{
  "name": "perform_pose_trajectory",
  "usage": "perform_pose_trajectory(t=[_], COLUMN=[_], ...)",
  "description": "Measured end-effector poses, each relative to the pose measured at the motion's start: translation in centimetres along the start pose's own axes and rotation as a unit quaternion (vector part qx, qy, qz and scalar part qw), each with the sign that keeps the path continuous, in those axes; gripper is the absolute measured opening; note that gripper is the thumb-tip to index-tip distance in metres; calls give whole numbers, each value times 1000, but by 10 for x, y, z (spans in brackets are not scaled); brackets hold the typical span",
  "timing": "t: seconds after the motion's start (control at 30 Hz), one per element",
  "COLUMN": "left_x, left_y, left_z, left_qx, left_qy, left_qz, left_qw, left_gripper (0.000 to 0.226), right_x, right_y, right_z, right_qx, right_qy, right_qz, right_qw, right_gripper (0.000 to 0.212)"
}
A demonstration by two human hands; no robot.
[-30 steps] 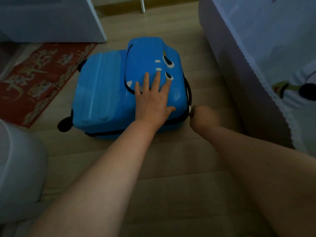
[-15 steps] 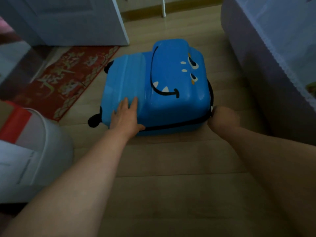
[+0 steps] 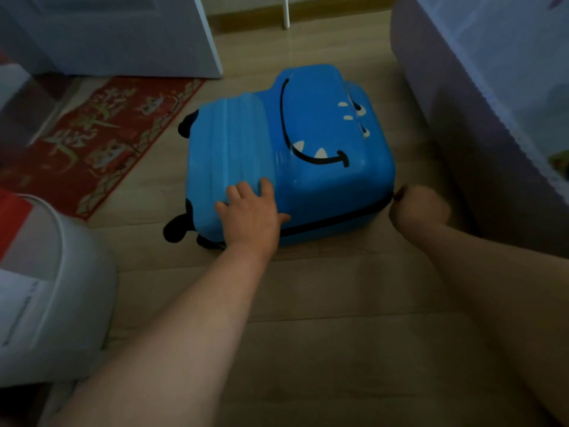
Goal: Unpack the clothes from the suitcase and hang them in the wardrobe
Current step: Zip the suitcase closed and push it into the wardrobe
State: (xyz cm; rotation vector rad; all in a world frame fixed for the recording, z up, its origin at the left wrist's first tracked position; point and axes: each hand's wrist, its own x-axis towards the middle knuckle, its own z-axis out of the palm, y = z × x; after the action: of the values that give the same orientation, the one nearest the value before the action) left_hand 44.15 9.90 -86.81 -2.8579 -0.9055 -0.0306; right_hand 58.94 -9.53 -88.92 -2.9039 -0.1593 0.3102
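I see the suitcase lying flat on the wood floor, lid up. It's blue w/ a cartoon face and zipped shut along the near side.

L hand rests palm down on the lid near the front-left edge. Its fingers are loosely spread and a bit bent, pressing on the shell, not gripping anything. The thumb points right along the edge.

R hand sits at the front-right corner, touching the case where the black zip reaches the corner. Its fingers are curled tight into a fist, pinching at the zip, tho the pull itself is hidden.

Both forearms reach in from the bottom of view.

A black wheel sticks out at the case's near-left corner. A red patterned rug lies left of the case, near but apart. A white round bin stands at the left edge, close to me. A white door is at top left, beyond the rug. A bed w/ a pale cover runs along the right, near the case. The light's dim and the R hand is a bit blurred.
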Motion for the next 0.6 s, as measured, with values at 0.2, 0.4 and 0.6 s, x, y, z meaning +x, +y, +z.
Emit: perform_pose_trajectory(t=[0.2,0.4,0.6], left_x=[4,7,6], left_y=[-1,4,-3], left_z=[1,2,0], left_qx=[-10,-27,-35], left_qy=[-7,-19,-21], left_qz=[0,1,10], left_qw=[1000,999,999], left_gripper=[76,77,76], right_x=[-11,-32,-37], right_y=[3,-3,-3], right_z=[5,16,21], right_qx=[25,60,100], right_qy=[6,9,9], right_qz=[19,57,89], right_qw=[999,997,991], right_gripper=[23,18,21])
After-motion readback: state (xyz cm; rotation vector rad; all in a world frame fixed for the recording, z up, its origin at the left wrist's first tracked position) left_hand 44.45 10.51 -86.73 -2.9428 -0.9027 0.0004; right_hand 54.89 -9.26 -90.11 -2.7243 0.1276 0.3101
